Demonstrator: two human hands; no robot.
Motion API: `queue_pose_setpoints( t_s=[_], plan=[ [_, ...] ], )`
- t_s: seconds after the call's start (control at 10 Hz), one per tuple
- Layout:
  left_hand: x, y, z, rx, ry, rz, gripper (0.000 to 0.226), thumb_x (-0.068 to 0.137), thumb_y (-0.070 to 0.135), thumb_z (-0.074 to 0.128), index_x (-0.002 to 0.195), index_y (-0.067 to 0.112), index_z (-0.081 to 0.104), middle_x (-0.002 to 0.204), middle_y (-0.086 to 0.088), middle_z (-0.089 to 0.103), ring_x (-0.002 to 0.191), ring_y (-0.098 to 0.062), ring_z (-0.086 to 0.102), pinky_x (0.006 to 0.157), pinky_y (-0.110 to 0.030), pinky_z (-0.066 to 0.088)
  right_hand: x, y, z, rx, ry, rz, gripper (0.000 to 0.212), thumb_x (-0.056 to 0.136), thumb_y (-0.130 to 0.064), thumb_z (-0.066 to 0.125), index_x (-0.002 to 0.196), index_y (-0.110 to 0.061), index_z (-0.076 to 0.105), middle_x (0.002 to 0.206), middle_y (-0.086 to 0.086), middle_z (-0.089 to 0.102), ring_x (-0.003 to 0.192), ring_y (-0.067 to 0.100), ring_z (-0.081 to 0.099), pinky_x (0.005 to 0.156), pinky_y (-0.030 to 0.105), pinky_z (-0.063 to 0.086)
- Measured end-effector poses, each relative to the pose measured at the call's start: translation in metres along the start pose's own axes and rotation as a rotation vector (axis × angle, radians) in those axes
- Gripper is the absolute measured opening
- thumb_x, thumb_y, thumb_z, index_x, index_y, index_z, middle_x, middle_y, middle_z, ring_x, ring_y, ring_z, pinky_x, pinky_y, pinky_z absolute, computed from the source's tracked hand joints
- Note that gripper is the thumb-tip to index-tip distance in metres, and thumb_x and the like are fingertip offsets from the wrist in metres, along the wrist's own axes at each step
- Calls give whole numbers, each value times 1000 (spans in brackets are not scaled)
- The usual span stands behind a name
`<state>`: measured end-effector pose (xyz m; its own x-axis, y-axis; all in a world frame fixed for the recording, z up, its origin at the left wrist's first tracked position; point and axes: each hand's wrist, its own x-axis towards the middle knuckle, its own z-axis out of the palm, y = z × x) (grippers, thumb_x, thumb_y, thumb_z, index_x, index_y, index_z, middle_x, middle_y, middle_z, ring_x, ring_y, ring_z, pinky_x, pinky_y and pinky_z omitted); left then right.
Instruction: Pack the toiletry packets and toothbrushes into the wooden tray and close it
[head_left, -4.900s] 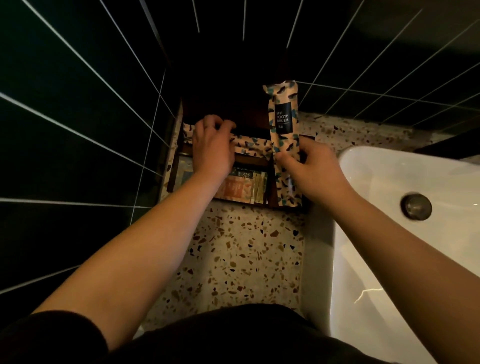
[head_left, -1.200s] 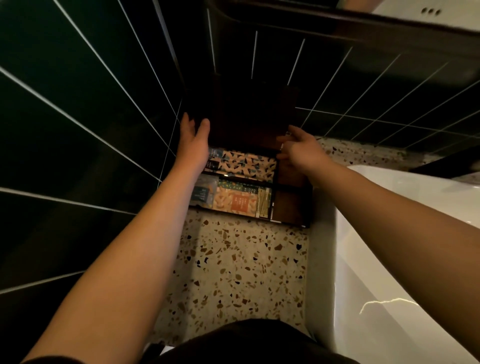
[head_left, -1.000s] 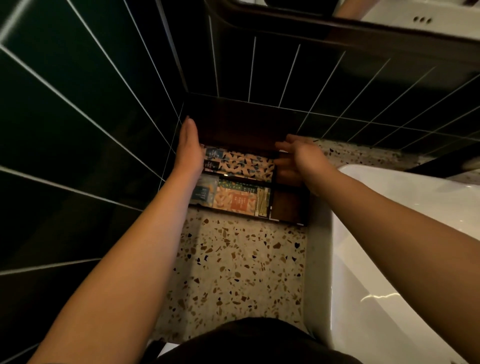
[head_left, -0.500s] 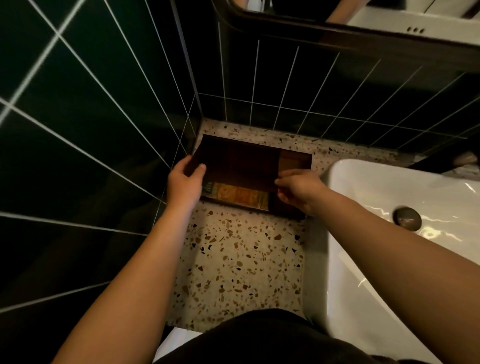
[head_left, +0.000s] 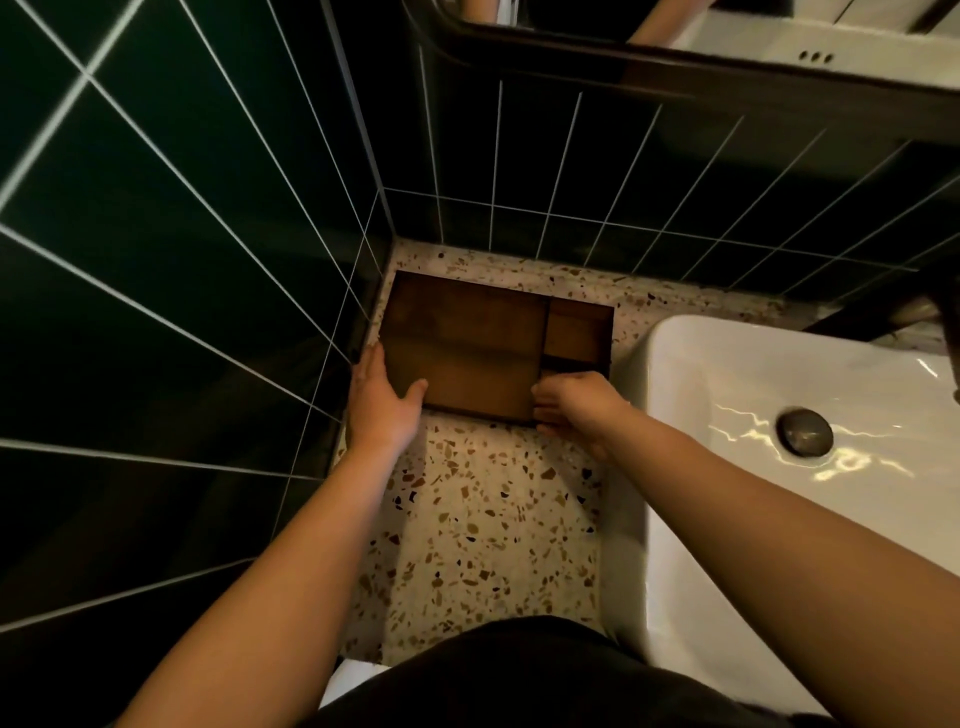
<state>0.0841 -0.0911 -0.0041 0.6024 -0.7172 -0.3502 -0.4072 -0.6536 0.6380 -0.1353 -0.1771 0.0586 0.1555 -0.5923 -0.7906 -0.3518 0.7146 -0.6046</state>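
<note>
The tray (head_left: 493, 348) was seen in the corner of the counter (head_left: 488, 519), close against the left wall (head_left: 182, 260) and just short of the back wall, with the sink (head_left: 779, 467) near on its right. One lid (head_left: 462, 353) lay flat over the larger left part; one small compartment (head_left: 579, 327) at the right stayed uncovered and appeared empty. No packets or toothbrushes were visible, so they were judged to lie under the lid.

The step in hand was judged to be the closing, nearly done. The left hand (head_left: 382, 405) was laid open, fingers together along the tray's left edge and thumb spread onto the lid's near left corner. The right hand (head_left: 576, 408) was curled at the lid's near right corner, fingers bent against the edge; whether anything was pinched could not be told.

The next move was judged to call for a check that the lid was seated flush all round, then release of both hands without shifting the tray.

Counted: one tray, one lid, one open compartment, two hands, one sink, one drain plug (head_left: 804, 432), and part of one mirror (head_left: 727, 31) above the back wall.
</note>
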Motion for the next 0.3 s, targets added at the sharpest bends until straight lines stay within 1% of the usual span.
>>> queue_pose_setpoints(
  t_s=[0.1,0.2,0.3],
  plan=[
    [-3,1,1,93,-19,32,81,96,42,60,160,20,16,169,0,10,154,-26,12,123,-51,19,-4,2,-2,17,-11,-15,13,93,-17,64,104,-11,65,119,11,65,104,26,64,86,40,56],
    [-8,3,3,271,-21,47,76,98,43,53,160,21,15,169,-2,2,155,-28,5,124,-53,12,-5,5,-3,27,-28,-18,29,93,-19,63,120,-8,64,122,9,64,105,24,65,83,39,57],
    [-21,12,8,401,14,109,68,101,41,48,159,22,19,169,-5,4,155,-26,2,124,-52,6,-14,1,-7,45,-11,-45,26,94,-20,61,117,-10,66,121,10,66,103,24,66,74,35,59]
  ],
)
